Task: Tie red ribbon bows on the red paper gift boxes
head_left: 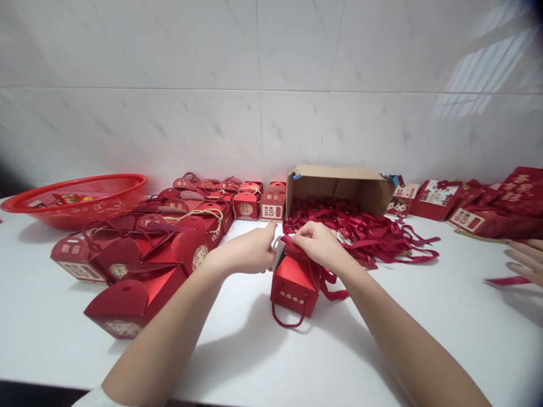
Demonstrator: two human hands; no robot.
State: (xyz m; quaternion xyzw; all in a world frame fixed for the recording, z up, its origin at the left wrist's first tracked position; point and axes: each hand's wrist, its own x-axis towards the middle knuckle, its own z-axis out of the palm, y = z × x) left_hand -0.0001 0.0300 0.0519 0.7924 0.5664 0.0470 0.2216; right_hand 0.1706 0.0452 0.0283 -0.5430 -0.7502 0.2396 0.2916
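A small red gift box [294, 285] with gold lettering stands on the white table in front of me, its twisted cord handle hanging down the near side. My left hand [252, 250] is at the box's upper left, fingers curled against a flap whose pale inner side shows. My right hand [317, 243] pinches the red flap at the top of the box between thumb and fingers. A loop of red ribbon [335, 291] trails out at the box's right side. My fingers partly hide the top of the box.
Many closed red boxes [139, 299] stand at the left, before a red plastic basket [85, 212]. A cardboard carton [339, 172] lies behind my hands, spilling red ribbons [382, 240]. Red packets [436, 200] lie at the right, near another person's hand [528, 261].
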